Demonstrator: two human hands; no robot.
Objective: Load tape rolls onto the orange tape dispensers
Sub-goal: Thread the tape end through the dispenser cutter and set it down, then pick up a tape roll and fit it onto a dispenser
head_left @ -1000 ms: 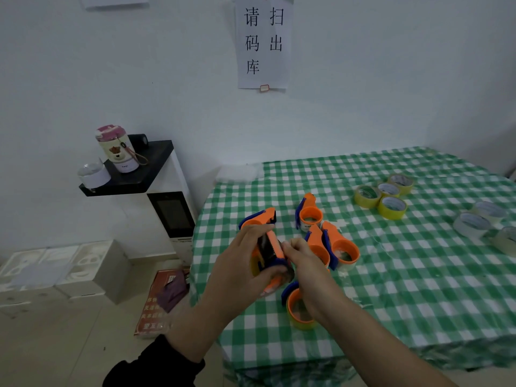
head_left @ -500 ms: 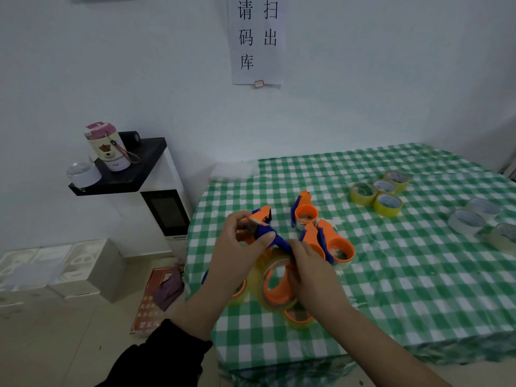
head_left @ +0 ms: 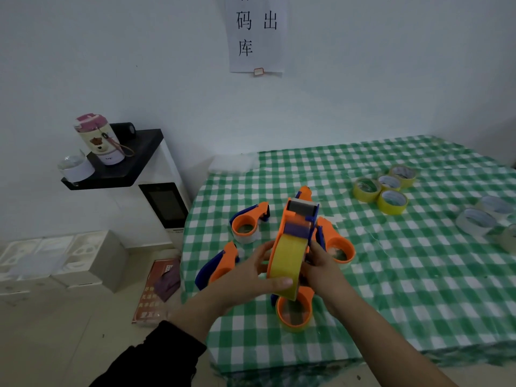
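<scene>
Both hands hold one orange tape dispenser (head_left: pixel 297 224) upright above the table's near left corner, a yellow tape roll (head_left: pixel 284 263) seated on it. My left hand (head_left: pixel 251 277) grips the roll from the left, thumb across its face. My right hand (head_left: pixel 321 268) holds the dispenser's right side. Several other orange and blue dispensers lie around: one (head_left: pixel 247 224) to the left, one (head_left: pixel 216 265) at the table edge, one (head_left: pixel 337 244) behind my right hand, one (head_left: pixel 294 312) below the hands.
The table carries a green checked cloth (head_left: pixel 405 289). Three yellow tape rolls (head_left: pixel 391 201) lie at the back right, clear rolls (head_left: pixel 474 220) further right. A white cabinet (head_left: pixel 156 196) with a pink bottle (head_left: pixel 97 139) stands left of the table, white boxes (head_left: pixel 55 258) on the floor.
The held dispenser has turned edge-on to me, with the yellow roll's rim now facing me. My left thumb has moved from the dispenser's head down onto the roll. The camera has tilted down.
</scene>
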